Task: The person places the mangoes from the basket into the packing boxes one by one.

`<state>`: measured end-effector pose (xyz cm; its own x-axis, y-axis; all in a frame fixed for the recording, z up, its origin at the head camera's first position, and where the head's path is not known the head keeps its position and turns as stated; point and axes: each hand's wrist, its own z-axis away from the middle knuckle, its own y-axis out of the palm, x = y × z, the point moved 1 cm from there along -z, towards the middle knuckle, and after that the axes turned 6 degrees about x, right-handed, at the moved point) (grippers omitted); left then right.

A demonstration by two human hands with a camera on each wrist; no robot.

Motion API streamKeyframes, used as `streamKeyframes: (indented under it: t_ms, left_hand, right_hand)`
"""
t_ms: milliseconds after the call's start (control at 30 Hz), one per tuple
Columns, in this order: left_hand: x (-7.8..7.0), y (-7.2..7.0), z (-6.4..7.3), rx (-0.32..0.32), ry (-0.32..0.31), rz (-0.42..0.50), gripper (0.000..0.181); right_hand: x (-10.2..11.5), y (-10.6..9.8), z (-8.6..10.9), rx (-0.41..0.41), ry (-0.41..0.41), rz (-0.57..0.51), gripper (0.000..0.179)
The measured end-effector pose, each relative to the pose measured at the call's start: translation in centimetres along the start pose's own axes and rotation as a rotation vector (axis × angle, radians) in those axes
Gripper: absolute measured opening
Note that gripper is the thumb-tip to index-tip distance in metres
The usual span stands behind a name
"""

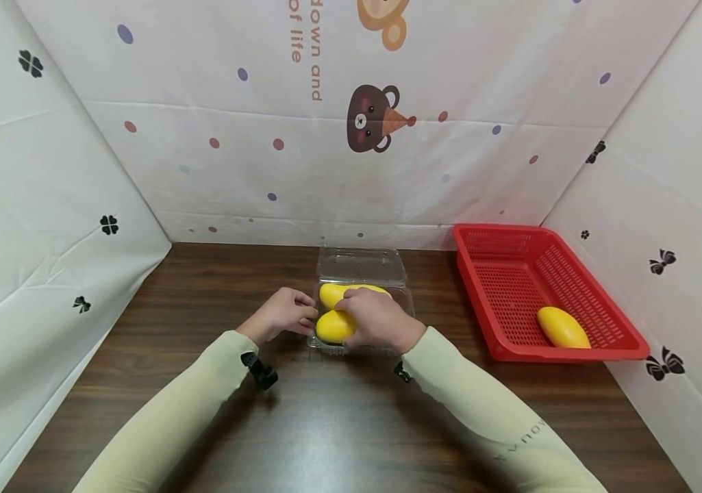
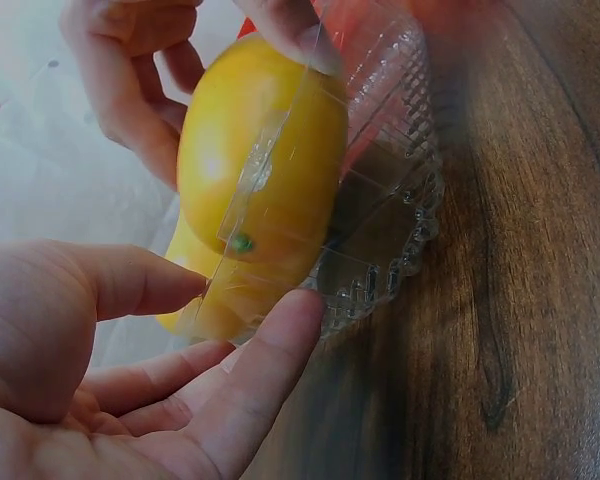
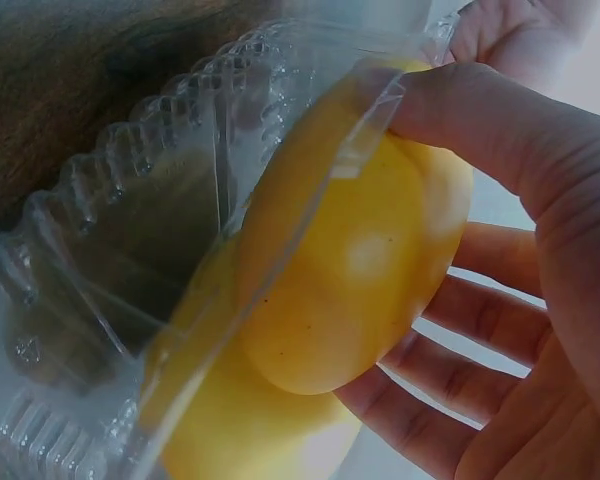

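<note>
My right hand (image 1: 378, 318) grips a yellow mango (image 1: 333, 327) low in the front part of a clear plastic clamshell box (image 1: 361, 258). In the right wrist view its thumb lies on one side of the mango (image 3: 355, 260) and the fingers curl under the other. A second mango (image 1: 331, 295) lies behind the first, partly hidden by this hand. At the box's left side, my left hand (image 1: 283, 315) pinches the clear rim between thumb and forefinger, as the left wrist view shows. The lid stands open toward the back wall.
A red plastic basket (image 1: 480, 301) stands on the right of the brown wooden table (image 1: 203, 274), with one mango (image 1: 563, 327) inside. Patterned white sheets (image 1: 215, 178) wall in the back and both sides.
</note>
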<state>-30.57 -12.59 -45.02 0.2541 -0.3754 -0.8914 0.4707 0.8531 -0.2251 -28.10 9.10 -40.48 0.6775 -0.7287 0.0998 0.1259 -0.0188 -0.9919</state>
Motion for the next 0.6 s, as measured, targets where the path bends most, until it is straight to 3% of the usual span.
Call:
streamKeyframes:
  t_ms: [600]
  left_hand:
    - [-0.03,0.06,-0.07,-0.011,-0.012,-0.023,0.034]
  right_hand:
    - [0.18,0.30,-0.85,0.065,-0.060,0.071,0.050]
